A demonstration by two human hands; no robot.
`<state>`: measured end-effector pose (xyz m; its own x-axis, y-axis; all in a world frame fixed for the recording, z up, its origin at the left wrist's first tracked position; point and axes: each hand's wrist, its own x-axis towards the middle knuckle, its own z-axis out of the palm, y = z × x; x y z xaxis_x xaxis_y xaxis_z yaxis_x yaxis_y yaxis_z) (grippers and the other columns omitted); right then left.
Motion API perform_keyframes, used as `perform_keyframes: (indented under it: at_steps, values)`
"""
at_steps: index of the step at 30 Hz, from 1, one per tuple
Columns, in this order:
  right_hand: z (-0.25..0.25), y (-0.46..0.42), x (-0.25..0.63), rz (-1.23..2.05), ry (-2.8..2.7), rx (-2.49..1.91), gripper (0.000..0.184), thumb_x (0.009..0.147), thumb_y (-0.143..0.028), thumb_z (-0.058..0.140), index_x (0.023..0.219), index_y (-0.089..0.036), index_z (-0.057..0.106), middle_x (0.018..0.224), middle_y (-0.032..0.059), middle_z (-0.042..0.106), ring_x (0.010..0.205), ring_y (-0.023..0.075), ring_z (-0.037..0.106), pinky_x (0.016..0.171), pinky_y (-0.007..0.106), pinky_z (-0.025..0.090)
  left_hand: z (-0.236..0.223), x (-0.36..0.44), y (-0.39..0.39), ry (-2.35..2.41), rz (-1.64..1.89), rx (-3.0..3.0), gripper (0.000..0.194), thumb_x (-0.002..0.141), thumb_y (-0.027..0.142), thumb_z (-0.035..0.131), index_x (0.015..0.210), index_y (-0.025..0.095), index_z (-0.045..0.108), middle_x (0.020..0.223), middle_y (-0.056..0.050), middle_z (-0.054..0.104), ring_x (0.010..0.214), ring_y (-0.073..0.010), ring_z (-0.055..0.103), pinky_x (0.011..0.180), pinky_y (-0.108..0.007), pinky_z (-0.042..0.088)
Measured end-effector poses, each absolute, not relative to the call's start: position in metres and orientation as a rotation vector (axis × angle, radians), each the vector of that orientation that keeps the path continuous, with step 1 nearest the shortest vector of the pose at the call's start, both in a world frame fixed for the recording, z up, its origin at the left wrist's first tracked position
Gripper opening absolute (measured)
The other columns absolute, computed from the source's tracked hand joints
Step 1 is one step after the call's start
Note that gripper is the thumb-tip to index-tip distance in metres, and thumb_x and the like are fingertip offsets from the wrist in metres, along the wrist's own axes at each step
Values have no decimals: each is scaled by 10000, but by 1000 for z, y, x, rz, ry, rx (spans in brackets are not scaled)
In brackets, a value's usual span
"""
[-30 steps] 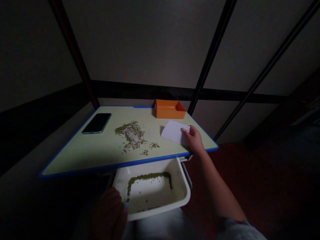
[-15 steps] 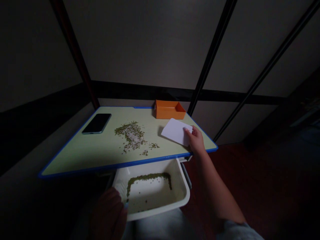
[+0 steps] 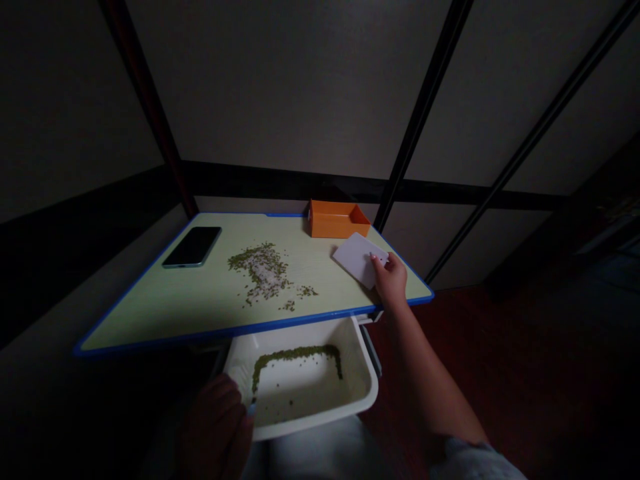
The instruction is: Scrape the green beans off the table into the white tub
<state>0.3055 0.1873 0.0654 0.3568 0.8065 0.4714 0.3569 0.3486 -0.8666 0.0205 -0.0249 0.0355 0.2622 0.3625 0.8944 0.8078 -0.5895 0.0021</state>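
My right hand pinches a flat white card at its right edge, thumb on top, over the right part of the table. To the left of the card, small green beans mixed with white grains form a loose pile on the pale tabletop. Below the table's front edge is a white plastic bin, with a band of green beans along the inside edges of its floor. In dim light, my left hand is closed on the bin's left rim.
An orange open box sits at the table's back right. A dark-screened phone lies at the left. The blue-edged table stands close to a panelled wall. Dark red floor shows at the right.
The white card has shifted a little to the right and turned in my right hand, its far corner now nearer the orange box. My left hand and the bin look unmoved.
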Motion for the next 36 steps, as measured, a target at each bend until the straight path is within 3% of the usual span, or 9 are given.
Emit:
perform_keyframes:
  at_steps: [5, 8, 36]
  values:
    - [67, 183, 305, 937, -1227, -949, 310, 655, -450, 692, 745, -188, 555, 643, -13, 584, 542, 126, 490, 500, 243, 360, 33, 19, -25, -1073, -1247, -2085, 177, 768, 108, 466, 627, 200, 522, 543, -6, 592, 580, -129, 584, 643, -305, 520]
    - [66, 181, 305, 1050, -1240, -923, 308, 623, -424, 735, 733, -183, 578, 624, -17, 592, 513, 114, 487, 482, 233, 355, 36, 21, -24, -1078, -1270, -2086, 191, 763, 101, 464, 611, 207, 508, 522, 8, 571, 554, -120, 573, 626, -295, 514]
    - [62, 185, 308, 836, -1288, -1039, 309, 650, -450, 683, 663, -174, 544, 597, -21, 536, 533, 102, 435, 495, 227, 323, 37, 22, -27, -1087, -1286, -2109, 212, 771, 80, 447, 608, 214, 471, 487, 24, 512, 531, -122, 523, 606, -297, 491]
